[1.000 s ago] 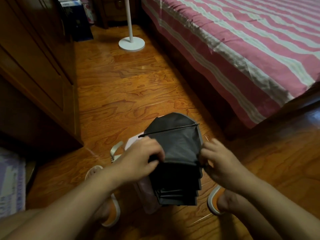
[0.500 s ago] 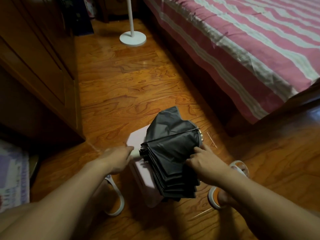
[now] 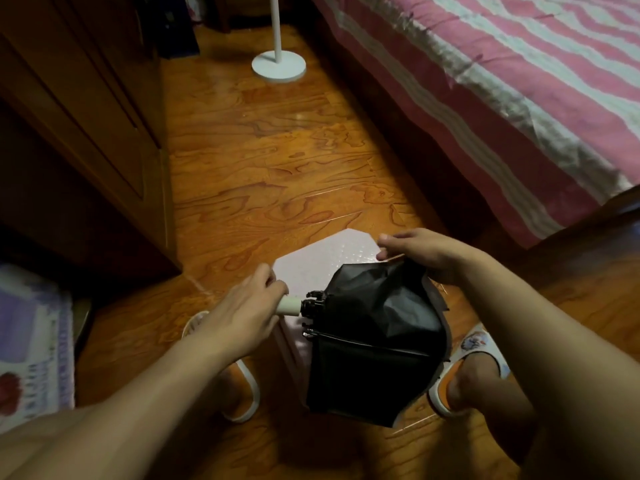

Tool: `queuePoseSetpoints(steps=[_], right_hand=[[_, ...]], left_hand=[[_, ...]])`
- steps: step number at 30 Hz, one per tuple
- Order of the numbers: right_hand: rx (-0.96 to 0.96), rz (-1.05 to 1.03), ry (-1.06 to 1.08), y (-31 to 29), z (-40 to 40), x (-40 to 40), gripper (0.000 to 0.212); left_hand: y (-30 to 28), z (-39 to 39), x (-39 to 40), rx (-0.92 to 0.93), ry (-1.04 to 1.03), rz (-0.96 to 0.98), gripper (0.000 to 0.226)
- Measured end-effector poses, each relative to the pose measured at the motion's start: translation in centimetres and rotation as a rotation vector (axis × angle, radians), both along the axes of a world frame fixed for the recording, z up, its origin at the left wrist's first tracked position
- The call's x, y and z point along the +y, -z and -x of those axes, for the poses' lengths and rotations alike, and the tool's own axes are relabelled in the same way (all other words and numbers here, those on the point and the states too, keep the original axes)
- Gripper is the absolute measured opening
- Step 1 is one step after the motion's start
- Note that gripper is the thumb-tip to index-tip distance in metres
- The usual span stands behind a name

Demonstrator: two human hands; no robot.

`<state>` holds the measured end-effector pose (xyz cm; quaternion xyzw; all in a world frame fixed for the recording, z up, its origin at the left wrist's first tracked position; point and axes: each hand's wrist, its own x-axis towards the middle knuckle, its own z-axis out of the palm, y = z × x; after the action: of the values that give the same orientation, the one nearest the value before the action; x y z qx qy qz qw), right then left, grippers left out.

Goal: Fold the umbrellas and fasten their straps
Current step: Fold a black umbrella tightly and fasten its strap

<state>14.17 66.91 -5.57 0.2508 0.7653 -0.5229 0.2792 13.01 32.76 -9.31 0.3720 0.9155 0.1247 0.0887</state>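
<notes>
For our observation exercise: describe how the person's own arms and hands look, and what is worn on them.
Both arms are bare to the frame edge: no sleeves show. The left hand and right hand wear no gloves; no rings, watch or bracelets are visible. Nails look short and unpainted, though the light is dim.

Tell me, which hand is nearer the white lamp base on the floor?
Right. The right hand pinches the umbrella's pale canopy edge, on the side toward the lamp base. The left hand grips the handle, lower in view and farther back.

Home bedroom: striped bed (image 3: 519,81), wooden wardrobe (image 3: 86,116).
</notes>
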Motion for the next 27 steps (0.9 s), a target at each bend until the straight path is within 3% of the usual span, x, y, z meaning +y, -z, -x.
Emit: queuePoseSetpoints(steps=[5, 8, 11, 12, 16, 21, 25, 27], right_hand=[[0.061, -0.065, -0.382, -4.9, -2.7, 1.5, 0.074], [0.219, -0.165, -0.302, -7.2, -4.4, 2.4, 0.051], [0.513, -0.178, -0.067, -9.5, -5.5, 1.9, 0.020], [0.616, -0.192, 0.003, -10.4, -5.6, 1.6, 0.019], [0.885, -0.238, 0.087, -13.3, -4.9, 0.9, 0.047], [0.980, -0.495, 0.056, -12.9, -3.3, 0.0, 0.075], [0.968, -0.514, 0.070, -10.9, -1.9, -1.2, 0.089], [0.810, -0.462, 0.122, -8.9, -1.4, -1.6, 0.093]], left_hand=[[-0.9, 0.8, -0.7, -0.027, 0.057, -0.002, 0.026], [-2.9, 1.2, -0.7, 0.039, 0.057, -0.071, 0.030], [-6.8, 1.6, 0.9, 0.194, 0.027, -0.124, 0.024], [-8.3, 1.8, 1.5, 0.260, 0.015, -0.149, 0.023], [-12.5, 3.7, 2.7, 0.451, -0.114, -0.199, 0.035], [-14.6, 6.9, 2.6, 0.668, -0.312, -0.255, 0.042], [-13.2, 8.2, 2.0, 0.752, -0.477, -0.265, 0.042], [-11.9, 8.2, 1.6, 0.728, -0.507, -0.233, 0.042]])
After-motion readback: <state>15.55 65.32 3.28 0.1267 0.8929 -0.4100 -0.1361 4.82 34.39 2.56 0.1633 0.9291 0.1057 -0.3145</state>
